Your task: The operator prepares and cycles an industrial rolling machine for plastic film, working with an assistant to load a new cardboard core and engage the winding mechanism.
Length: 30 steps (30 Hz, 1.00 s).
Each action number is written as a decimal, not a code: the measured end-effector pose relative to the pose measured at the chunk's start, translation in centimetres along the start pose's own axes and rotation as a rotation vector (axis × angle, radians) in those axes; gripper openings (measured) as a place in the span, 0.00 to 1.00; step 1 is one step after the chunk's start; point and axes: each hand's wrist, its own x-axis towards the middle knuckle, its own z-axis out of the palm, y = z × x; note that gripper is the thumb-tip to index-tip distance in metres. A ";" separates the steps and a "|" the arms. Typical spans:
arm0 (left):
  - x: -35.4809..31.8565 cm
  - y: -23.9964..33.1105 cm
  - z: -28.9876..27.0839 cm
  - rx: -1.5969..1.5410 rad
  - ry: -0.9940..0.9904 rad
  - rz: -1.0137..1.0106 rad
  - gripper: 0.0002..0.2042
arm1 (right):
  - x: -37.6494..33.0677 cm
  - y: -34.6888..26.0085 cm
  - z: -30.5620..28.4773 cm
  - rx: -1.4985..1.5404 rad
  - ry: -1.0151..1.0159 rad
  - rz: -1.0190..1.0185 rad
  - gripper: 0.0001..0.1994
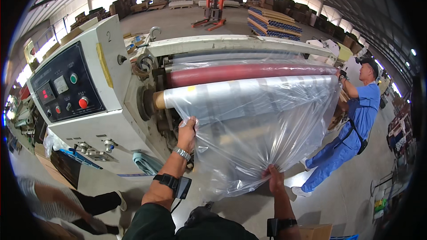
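Both hands (187, 134) apparently gripping clear film (253, 124), roller machine (111, 89)

The control panel (66, 89) sat on the machine's left end, left of the rollers (249, 73). The plastic film (253, 124) hung from the front roll (240, 93) down before the machine. The left hand (187, 133) held the film's left edge, the right hand (273, 180) its lower edge. A co-worker (356, 120) stood at the rollers' right end; a stacker (213, 4) stood far behind.

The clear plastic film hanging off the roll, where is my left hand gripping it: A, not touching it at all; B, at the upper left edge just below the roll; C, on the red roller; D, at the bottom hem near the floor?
B: the left hand pinches the clear plastic film at its upper left edge, just under the roll, while the right hand holds the gathered lower part.
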 end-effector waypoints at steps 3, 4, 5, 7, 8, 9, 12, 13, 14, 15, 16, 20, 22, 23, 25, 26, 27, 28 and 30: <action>0.0 0.1 -0.2 -0.040 0.003 -0.006 0.03 | 0.2 0.2 0.2 -0.020 -0.003 -0.003 0.10; 0.1 0.2 -0.4 -0.020 0.008 -0.012 0.03 | 0.3 0.3 0.3 -0.026 -0.007 0.005 0.10; 0.3 0.2 -0.5 0.000 0.014 -0.019 0.03 | 0.3 0.2 0.4 -0.025 -0.007 0.004 0.10; 0.3 0.0 0.1 -0.013 0.029 -0.001 0.04 | 0.0 -0.2 0.6 -0.004 -0.014 -0.025 0.10; 0.3 -0.1 0.5 -0.025 0.045 0.017 0.05 | 0.0 -0.1 0.5 -0.004 -0.008 -0.027 0.10; 0.4 -0.5 0.9 -0.025 0.027 0.005 0.05 | -0.1 0.0 0.0 -0.030 0.013 -0.027 0.10; 0.3 -1.2 1.0 0.107 0.015 -0.011 0.07 | 0.2 1.8 -1.3 0.005 0.002 -0.046 0.11; -0.1 -0.5 0.6 0.141 0.006 -0.042 0.07 | 0.4 2.4 -1.6 0.063 -0.075 -0.060 0.11; -0.1 -0.5 0.0 0.106 -0.005 -0.026 0.07 | 0.7 2.5 -1.6 0.066 -0.033 -0.075 0.11; -0.1 -0.7 -0.7 0.075 -0.014 -0.011 0.07 | 1.1 2.6 -1.3 0.054 -0.032 -0.001 0.12; -0.3 -1.0 -1.1 0.077 -0.044 -0.026 0.06 | 1.1 2.5 -1.4 0.043 -0.033 0.072 0.12; -2.9 -3.5 -1.1 0.053 0.033 -0.029 0.07 | -0.1 2.4 -3.1 0.063 0.013 0.051 0.12; -3.0 -4.1 -1.2 0.054 0.045 -0.019 0.06 | -1.0 2.3 -4.0 -0.013 -0.022 0.017 0.12; -3.1 -4.2 -1.4 0.051 0.067 -0.001 0.05 | -1.1 2.3 -4.3 -0.010 -0.018 0.018 0.12; -3.0 -3.8 -1.9 0.088 0.039 -0.002 0.06 | -1.0 0.9 -3.8 -0.035 -0.069 0.008 0.12; -3.1 -3.6 -2.1 0.119 0.038 -0.003 0.07 | -1.1 1.1 -3.7 -0.031 -0.068 0.009 0.12; -3.3 -3.6 -2.2 0.149 0.035 -0.005 0.07 | -1.3 1.4 -3.4 -0.033 -0.017 0.023 0.12; -3.5 -3.5 -2.2 0.154 0.031 -0.008 0.07 | -1.6 1.5 -3.4 -0.035 0.034 0.038 0.12; -3.8 -3.4 -2.1 0.212 0.007 -0.013 0.08 | -1.9 1.0 -3.6 -0.033 0.006 0.040 0.12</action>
